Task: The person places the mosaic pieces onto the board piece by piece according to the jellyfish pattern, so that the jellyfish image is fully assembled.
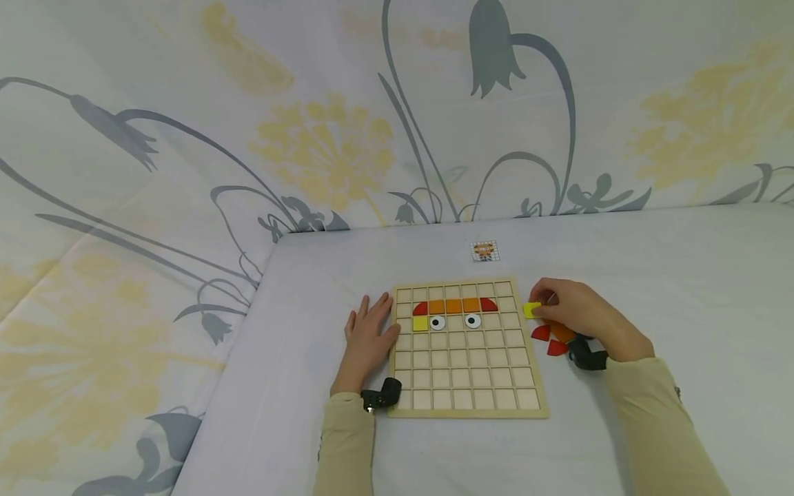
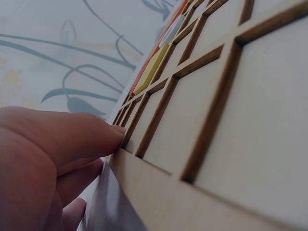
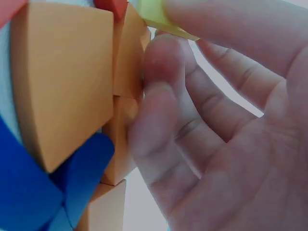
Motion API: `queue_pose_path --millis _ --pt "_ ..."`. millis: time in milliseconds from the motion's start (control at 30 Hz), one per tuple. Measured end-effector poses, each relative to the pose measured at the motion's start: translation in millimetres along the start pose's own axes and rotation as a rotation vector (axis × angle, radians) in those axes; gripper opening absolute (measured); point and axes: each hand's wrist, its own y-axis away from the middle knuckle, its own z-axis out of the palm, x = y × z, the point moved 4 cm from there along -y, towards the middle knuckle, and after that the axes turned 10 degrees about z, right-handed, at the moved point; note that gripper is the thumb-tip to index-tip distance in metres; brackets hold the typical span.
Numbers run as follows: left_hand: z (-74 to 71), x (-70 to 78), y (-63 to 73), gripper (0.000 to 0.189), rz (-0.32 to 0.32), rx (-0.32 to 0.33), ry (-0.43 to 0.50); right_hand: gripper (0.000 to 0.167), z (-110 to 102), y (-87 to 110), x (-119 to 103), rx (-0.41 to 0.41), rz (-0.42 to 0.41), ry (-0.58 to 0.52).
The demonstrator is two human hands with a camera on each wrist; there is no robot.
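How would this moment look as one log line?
left hand: touches board | right hand: pinches yellow tile | on board: eyes

Matt wooden grid board point(image 1: 460, 359), cloth table cover point(image 1: 713, 296), smooth yellow tile point(image 1: 530, 311)

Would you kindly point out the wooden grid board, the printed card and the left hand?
Wooden grid board point(image 1: 459, 358): head view, on a bare cell.
Printed card point(image 1: 485, 251): head view, middle of its face.
Left hand point(image 1: 366, 340): head view, back of the hand.

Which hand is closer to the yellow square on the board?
Left. The left hand rests at the left edge of the board, just left of the yellow square; the right hand is beyond the right edge, pinching another yellow piece.
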Motion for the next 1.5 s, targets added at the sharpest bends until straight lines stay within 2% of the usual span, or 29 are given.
queue_pose_path --millis 167,300,733,1067,1267,1500 --pt "-0.4 -1.5 -0.3 0.052 -0.004 -0.002 -0.009 0.022 -2 -0.3 -4 0.049 -0.024 -0.028" --pt "-0.6 -2.5 -0.9 0.051 -0.004 0.001 -0.01 0.021 0 -0.8 -10 0.052 -0.047 -0.055" --pt "-1.0 -3.0 -1.4 0.051 -0.004 0.005 -0.008 0.025 21 -5.4 -33 -0.039 -0.099 -0.049" --pt "-1.3 -1.7 -1.2 0.052 0.017 0.014 -0.008 0.016 29 -8.3 -40 0.025 -0.106 -0.014" --pt "-1.5 -0.6 -1.3 0.051 0.028 0.017 -0.001 0.012 32 -8.9 -44 0.019 -0.119 -0.007" --pt "-0.7 -0.5 -3.2 0.052 0.012 0.014 0.004 0.009 33 -7.9 -49 0.068 -0.147 0.048"
